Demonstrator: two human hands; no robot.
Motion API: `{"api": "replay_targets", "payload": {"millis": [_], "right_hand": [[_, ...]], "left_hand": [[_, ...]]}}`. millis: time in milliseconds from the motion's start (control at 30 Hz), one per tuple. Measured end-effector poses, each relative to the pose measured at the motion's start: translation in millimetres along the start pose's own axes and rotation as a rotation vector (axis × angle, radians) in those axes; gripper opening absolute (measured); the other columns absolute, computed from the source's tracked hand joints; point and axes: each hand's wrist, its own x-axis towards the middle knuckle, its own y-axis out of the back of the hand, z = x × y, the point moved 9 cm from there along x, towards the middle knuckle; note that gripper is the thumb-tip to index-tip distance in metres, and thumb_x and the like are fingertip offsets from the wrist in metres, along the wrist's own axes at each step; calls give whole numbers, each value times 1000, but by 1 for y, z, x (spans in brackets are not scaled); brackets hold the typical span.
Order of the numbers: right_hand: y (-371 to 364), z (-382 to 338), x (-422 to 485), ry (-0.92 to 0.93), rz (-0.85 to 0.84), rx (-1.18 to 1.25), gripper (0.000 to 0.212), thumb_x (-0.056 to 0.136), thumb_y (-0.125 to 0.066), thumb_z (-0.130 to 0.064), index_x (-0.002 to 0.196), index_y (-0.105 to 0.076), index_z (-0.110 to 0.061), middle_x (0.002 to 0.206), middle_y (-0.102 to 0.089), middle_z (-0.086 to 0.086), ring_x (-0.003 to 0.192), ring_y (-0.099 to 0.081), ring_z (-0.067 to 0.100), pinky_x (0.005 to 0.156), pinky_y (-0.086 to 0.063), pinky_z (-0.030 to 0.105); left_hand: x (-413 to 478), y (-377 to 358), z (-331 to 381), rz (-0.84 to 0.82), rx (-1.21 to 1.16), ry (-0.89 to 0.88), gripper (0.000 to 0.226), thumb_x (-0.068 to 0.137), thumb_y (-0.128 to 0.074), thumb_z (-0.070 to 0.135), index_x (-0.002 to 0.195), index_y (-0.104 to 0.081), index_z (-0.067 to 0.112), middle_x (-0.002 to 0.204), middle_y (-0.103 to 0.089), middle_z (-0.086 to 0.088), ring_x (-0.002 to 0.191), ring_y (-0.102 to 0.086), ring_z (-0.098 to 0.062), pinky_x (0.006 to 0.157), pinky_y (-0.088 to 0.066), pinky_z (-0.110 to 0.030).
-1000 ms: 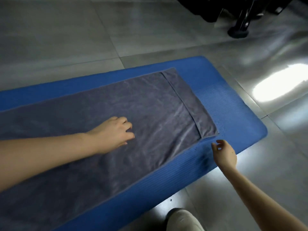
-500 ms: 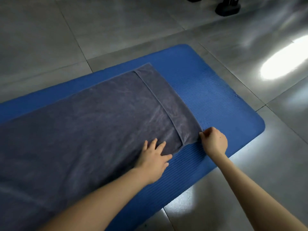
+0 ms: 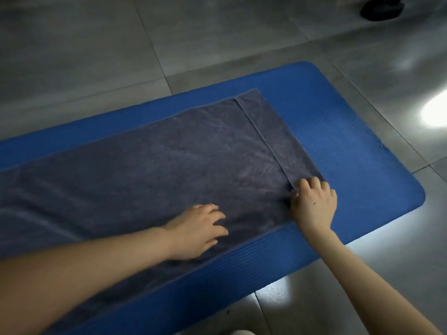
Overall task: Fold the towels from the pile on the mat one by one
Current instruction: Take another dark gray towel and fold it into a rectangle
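Note:
A long grey towel (image 3: pixel 150 165) lies spread flat along the blue mat (image 3: pixel 350 151). Its upper layer ends short of the right end, so a strip of the lower layer shows there. My right hand (image 3: pixel 313 204) sits on the near right corner of the towel, fingers curled and pinching the cloth at the layer edge. My left hand (image 3: pixel 199 229) rests palm down on the towel near its front edge, fingers spread, holding nothing. No pile of towels is in view.
Grey floor tiles (image 3: pixel 96 44) surround the mat. A dark chair base (image 3: pixel 381 8) stands at the far right. Bright light patches lie on the floor at the right (image 3: pixel 435 112) and in front of the mat (image 3: pixel 278 296).
My right hand has moved from the mat beside the towel onto its near right corner and closed on it. My left hand slid toward the towel's front edge.

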Motion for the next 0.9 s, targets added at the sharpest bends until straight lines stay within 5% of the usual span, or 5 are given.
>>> {"api": "replay_targets", "payload": {"millis": [167,367,500,733,900], "right_hand": [[7,-129,-3,242,-82,170,9,66,-64,-10,65,-55,-9,67,-54,12,59,-52,33,51,-36,35],[19,-297,-22,559,-272,361,16,63,-78,-7,70,-64,-7,69,-58,10,61,-56,33,50,-39,30],[27,-395,-38,705,-439,381,21,91,-54,-19,109,-62,-11,106,-60,8,103,-53,29,79,-44,35],[45,-557,-55,952,-598,448,28,94,-51,-27,119,-56,-17,119,-57,3,112,-51,23,95,-42,33],[37,-669,-74,1011,-630,452,34,93,-52,-29,125,-53,-17,125,-56,4,116,-51,24,96,-42,36]], "left_hand": [[-103,14,-76,77,54,115,31,79,-41,40,87,-69,29,85,-65,5,77,-63,-17,60,-56,-28],[-251,0,-150,210,-57,604,10,83,-61,22,89,-69,21,85,-64,0,80,-62,-24,69,-54,-35],[-367,-52,-188,97,-203,955,22,90,-53,29,107,-65,23,108,-61,0,103,-55,-21,87,-46,-33],[-536,-117,-222,647,-525,1678,17,84,-63,16,99,-68,9,98,-67,-17,92,-62,-38,79,-48,-41],[-563,-178,-225,833,-835,1887,24,85,-63,23,104,-66,9,101,-68,-14,100,-61,-34,80,-45,-37]]}}
